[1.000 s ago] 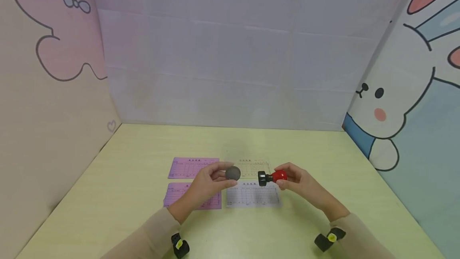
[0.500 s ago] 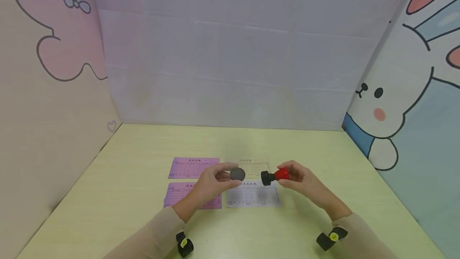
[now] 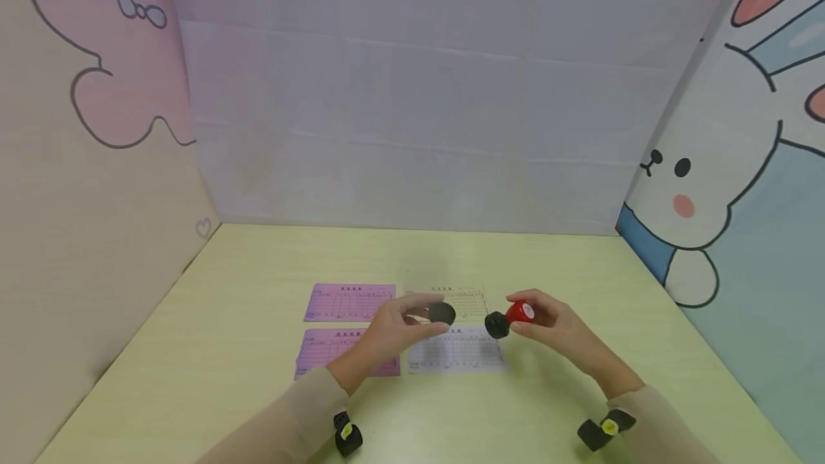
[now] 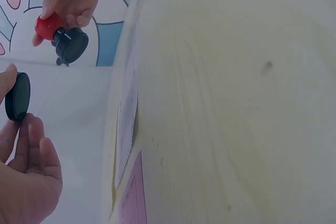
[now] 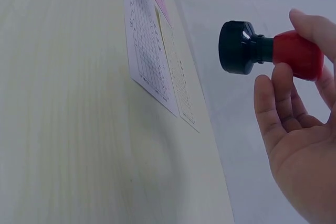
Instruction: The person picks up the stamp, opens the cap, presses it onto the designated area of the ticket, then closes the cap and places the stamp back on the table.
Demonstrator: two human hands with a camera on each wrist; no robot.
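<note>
My left hand pinches a round dark cap by its edge between thumb and fingers, and the same cap shows side-on in the left wrist view. To its right, my right hand grips a stamp by its red knob. The stamp's round black base points left toward the cap, with a gap between them. Both are held above the table. Beneath them lie a white form slip and a pale yellow form slip.
Two purple form slips lie to the left on the pale wooden table, one behind the other. A white sheet hangs at the back. Side walls with cartoon drawings bound the table. Each wrist wears a black camera.
Both hands have moved a little to the right with what they hold. The stamp has turned, so the end of its red knob shows more.
</note>
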